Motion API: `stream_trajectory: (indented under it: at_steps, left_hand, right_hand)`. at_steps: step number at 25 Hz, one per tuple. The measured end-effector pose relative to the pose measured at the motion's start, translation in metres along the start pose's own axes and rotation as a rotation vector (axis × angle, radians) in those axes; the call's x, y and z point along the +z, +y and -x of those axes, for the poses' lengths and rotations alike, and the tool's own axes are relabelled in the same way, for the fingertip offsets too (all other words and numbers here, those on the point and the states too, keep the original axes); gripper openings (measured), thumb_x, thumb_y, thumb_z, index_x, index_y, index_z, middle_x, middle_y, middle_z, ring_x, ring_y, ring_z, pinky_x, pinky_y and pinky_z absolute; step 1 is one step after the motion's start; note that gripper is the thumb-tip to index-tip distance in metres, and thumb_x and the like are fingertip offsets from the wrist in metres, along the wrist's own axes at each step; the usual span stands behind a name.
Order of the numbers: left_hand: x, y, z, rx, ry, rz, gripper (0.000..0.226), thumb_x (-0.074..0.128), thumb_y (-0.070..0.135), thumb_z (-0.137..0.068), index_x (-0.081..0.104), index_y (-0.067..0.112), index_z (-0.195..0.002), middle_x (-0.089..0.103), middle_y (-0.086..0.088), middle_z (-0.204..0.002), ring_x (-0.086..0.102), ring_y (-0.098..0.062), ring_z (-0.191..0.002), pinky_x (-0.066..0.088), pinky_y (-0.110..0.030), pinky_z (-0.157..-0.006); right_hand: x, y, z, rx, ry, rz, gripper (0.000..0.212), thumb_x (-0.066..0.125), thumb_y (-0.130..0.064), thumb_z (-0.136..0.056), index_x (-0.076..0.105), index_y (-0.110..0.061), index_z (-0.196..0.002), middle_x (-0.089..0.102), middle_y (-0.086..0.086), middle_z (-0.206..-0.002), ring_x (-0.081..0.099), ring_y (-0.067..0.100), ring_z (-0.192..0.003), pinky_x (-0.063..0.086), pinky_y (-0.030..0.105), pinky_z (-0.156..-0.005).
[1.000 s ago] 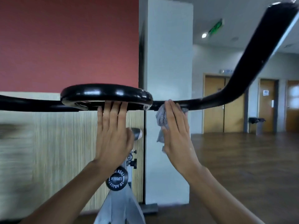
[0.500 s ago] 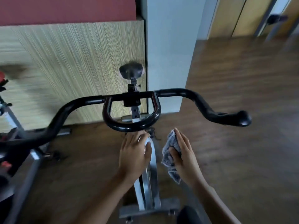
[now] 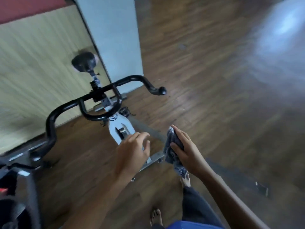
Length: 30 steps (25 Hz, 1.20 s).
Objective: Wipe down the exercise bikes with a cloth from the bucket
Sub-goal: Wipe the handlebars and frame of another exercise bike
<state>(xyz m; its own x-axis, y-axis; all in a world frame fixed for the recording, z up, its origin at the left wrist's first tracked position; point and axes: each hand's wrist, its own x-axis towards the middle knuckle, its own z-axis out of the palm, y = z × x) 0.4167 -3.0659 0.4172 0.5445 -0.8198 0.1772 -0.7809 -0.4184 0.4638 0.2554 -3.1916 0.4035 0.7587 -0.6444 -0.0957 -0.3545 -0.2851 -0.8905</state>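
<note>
An exercise bike stands ahead of me, with black handlebars [image 3: 99, 96], a white frame [image 3: 118, 128] and a black saddle [image 3: 84, 61] beyond. A grey patterned cloth [image 3: 171, 149] hangs from my right hand [image 3: 186, 151], which grips it between thumb and fingers, to the right of the frame and clear of the handlebars. My left hand [image 3: 132, 152] hovers just over the lower white frame with its fingers loosely bent and nothing in it. The view is blurred.
A second bike [image 3: 21, 171] with a dark frame stands at the lower left. A white pillar [image 3: 112, 33] and a wood-panelled wall [image 3: 36, 63] rise behind the bike. Dark wooden floor [image 3: 214, 80] stretches to the right. My bare feet [image 3: 156, 217] stand below.
My view has swung from level with the handlebars down to above the bike. Both hands have come off the handlebars and dropped below them, the cloth still in my right hand.
</note>
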Motion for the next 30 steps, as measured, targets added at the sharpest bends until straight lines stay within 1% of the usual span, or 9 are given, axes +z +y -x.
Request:
stream_trajectory:
  at_steps: [2,6,10,12,14,17,21,27,30]
  left_hand:
    - [0.014,0.030,-0.009,0.064,-0.033,0.001,0.020,0.071,0.016,-0.084,0.073,0.016,-0.105,0.073,0.000,-0.095,0.068,-0.023,-0.088,0.057,-0.037,-0.073]
    - [0.058,0.096,-0.046,0.171,-0.124,0.019,0.020,0.068,0.019,-0.088,0.072,0.018,-0.108,0.073,0.002,-0.101,0.067,-0.021,-0.093,0.053,-0.034,-0.080]
    - [0.117,0.181,-0.103,0.250,-0.164,0.065,0.019,0.068,0.019,-0.088,0.072,0.019,-0.107,0.072,0.002,-0.101,0.067,-0.022,-0.093,0.053,-0.035,-0.079]
    - [0.146,0.226,-0.135,0.283,-0.183,0.091,0.019,0.066,0.020,-0.090,0.071,0.018,-0.108,0.073,0.002,-0.102,0.067,-0.020,-0.092,0.054,-0.035,-0.079]
    - [0.167,0.263,-0.161,0.279,-0.194,0.109,0.018,0.066,0.021,-0.090,0.072,0.018,-0.107,0.073,0.002,-0.101,0.067,-0.019,-0.091,0.054,-0.034,-0.079]
    - [0.188,0.302,-0.206,0.260,-0.185,0.119,0.017,0.067,0.020,-0.089,0.072,0.018,-0.105,0.074,0.003,-0.097,0.068,-0.018,-0.089,0.052,-0.032,-0.077]
    - [0.203,0.314,-0.281,0.265,-0.175,0.077,0.018,0.067,0.021,-0.089,0.073,0.018,-0.105,0.074,0.003,-0.097,0.068,-0.019,-0.089,0.052,-0.034,-0.078]
    - [0.220,0.264,-0.448,0.173,-0.105,0.102,0.024,0.059,0.027,-0.086,0.073,0.016,-0.102,0.074,-0.002,-0.095,0.067,-0.027,-0.087,0.055,-0.043,-0.078]
    - [0.218,0.229,-0.521,0.099,-0.095,0.120,0.020,0.064,0.020,-0.089,0.072,0.014,-0.106,0.073,-0.004,-0.098,0.066,-0.026,-0.090,0.055,-0.044,-0.079]
  right_hand:
    - [-0.027,0.014,0.012,0.032,0.071,-0.031,0.059,0.056,-0.005,-0.100,0.035,-0.017,-0.153,0.039,-0.005,-0.153,0.034,0.004,-0.142,0.023,0.016,-0.117]
    - [-0.095,0.051,0.024,0.119,0.209,-0.073,0.058,0.056,-0.005,-0.100,0.037,-0.018,-0.152,0.041,-0.010,-0.149,0.035,0.000,-0.139,0.022,0.005,-0.111]
    - [-0.190,0.098,0.023,0.193,0.336,-0.089,0.057,0.056,-0.004,-0.100,0.037,-0.018,-0.152,0.040,-0.013,-0.147,0.034,-0.007,-0.134,0.021,-0.002,-0.105]
    - [-0.240,0.120,0.017,0.229,0.360,-0.081,0.057,0.056,-0.005,-0.100,0.037,-0.019,-0.152,0.040,-0.013,-0.148,0.034,-0.006,-0.135,0.021,-0.004,-0.102]
    - [-0.284,0.133,0.006,0.250,0.369,-0.071,0.057,0.056,-0.006,-0.100,0.038,-0.020,-0.152,0.041,-0.012,-0.151,0.035,-0.003,-0.137,0.022,-0.001,-0.105]
    - [-0.340,0.143,-0.027,0.248,0.366,-0.053,0.057,0.056,-0.006,-0.100,0.038,-0.019,-0.152,0.042,-0.008,-0.152,0.036,0.002,-0.139,0.025,0.015,-0.114]
    - [-0.384,0.151,-0.098,0.228,0.338,-0.044,0.057,0.056,-0.006,-0.100,0.038,-0.019,-0.152,0.042,-0.007,-0.151,0.037,0.005,-0.140,0.027,0.023,-0.118]
    - [-0.403,0.153,-0.270,0.186,0.255,-0.028,0.058,0.056,-0.006,-0.100,0.038,-0.021,-0.153,0.043,-0.007,-0.151,0.037,0.001,-0.137,0.024,0.005,-0.106]
    - [-0.401,0.141,-0.370,0.167,0.191,-0.023,0.058,0.056,-0.006,-0.100,0.038,-0.018,-0.153,0.043,-0.006,-0.150,0.037,0.002,-0.136,0.024,0.000,-0.101]
